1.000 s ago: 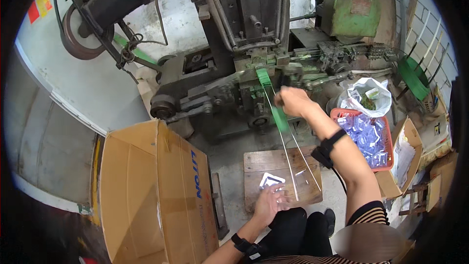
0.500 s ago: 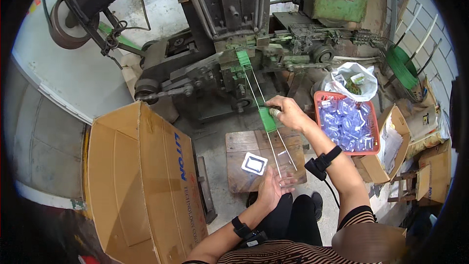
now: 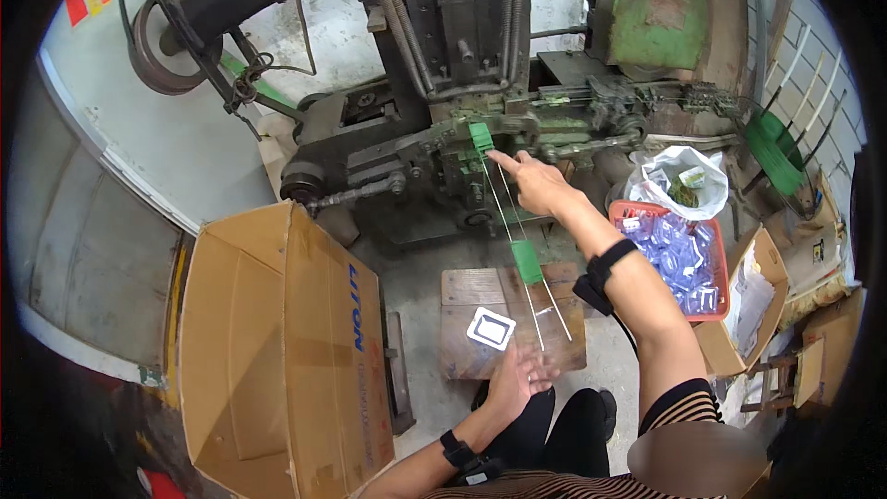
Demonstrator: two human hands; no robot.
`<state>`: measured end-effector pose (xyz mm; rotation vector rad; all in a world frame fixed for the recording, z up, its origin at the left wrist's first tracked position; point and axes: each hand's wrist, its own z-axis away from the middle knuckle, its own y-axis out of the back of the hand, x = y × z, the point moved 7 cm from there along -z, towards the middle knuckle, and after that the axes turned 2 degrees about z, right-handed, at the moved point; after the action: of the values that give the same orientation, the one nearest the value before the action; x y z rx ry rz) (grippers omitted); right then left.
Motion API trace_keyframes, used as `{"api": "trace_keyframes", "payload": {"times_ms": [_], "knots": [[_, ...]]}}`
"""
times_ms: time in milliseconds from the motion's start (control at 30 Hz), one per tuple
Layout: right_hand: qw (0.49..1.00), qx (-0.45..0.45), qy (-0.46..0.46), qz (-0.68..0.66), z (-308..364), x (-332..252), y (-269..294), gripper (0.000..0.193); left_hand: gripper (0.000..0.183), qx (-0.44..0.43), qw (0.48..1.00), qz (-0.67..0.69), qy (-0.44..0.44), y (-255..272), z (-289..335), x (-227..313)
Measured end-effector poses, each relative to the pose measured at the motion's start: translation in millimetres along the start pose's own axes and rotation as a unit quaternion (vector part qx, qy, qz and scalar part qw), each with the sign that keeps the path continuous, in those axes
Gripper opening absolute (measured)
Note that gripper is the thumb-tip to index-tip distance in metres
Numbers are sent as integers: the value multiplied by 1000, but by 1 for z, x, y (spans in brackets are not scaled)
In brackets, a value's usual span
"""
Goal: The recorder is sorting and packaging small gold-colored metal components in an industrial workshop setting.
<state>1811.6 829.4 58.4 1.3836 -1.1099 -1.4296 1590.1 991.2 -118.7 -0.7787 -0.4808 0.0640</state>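
Two thin white rods (image 3: pixel 536 316) run from the machine down over a wooden stool top. An upper green block (image 3: pixel 481 137) sits where the rods meet the machine, and a lower green block (image 3: pixel 528 261) is lower on them. My right hand (image 3: pixel 536 183) reaches in from the right, index finger stretched out to the upper green block's lower edge, holding nothing I can see. Below the rods' free ends is my left hand (image 3: pixel 514 382), its fingers smeared by motion; whether it holds anything is unclear. A white card with a dark rectangular outline (image 3: pixel 491 328) lies left of the rods.
The dark machine (image 3: pixel 462 37) fills the far side. A large cardboard box (image 3: pixel 323 360) stands at left. To the right are a red basket (image 3: pixel 724 259) of clear bluish plastic pieces, a white plastic bag (image 3: pixel 654 166) and an open carton (image 3: pixel 725 346). The wooden stool top (image 3: pixel 467 288) is in front.
My right hand has moved from the lower green block up along the rods to the upper one. My left hand has drawn slightly away from the rod ends. The whole view has shifted a little.
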Motion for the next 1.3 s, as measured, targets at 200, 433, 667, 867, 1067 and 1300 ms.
{"api": "trace_keyframes", "payload": {"times_ms": [200, 433, 667, 867, 1067, 1300], "knots": [[995, -1, -49, 81, -52, 23, -22, 75, 62, 42, 998, -1, 50, 47, -3, -16], [998, 30, -15, -45, 9, 9, 4, 25, 63, -32, 999, 7, 32, 26, -8, -7], [964, 83, 37, -250, 54, 28, -30, 28, 59, -43, 999, 7, 5, -8, -1, -1], [944, 69, -8, -323, 98, 19, -51, 22, 61, -35, 999, -1, -27, -33, 6, 8], [956, 39, -44, -287, 169, -2, -46, 18, 51, -47, 995, 58, -67, -49, -12, 20], [983, 122, -24, -138, 206, -15, -40, 17, 45, 3, 1000, 19, -5, -64, -17, 37]]}}
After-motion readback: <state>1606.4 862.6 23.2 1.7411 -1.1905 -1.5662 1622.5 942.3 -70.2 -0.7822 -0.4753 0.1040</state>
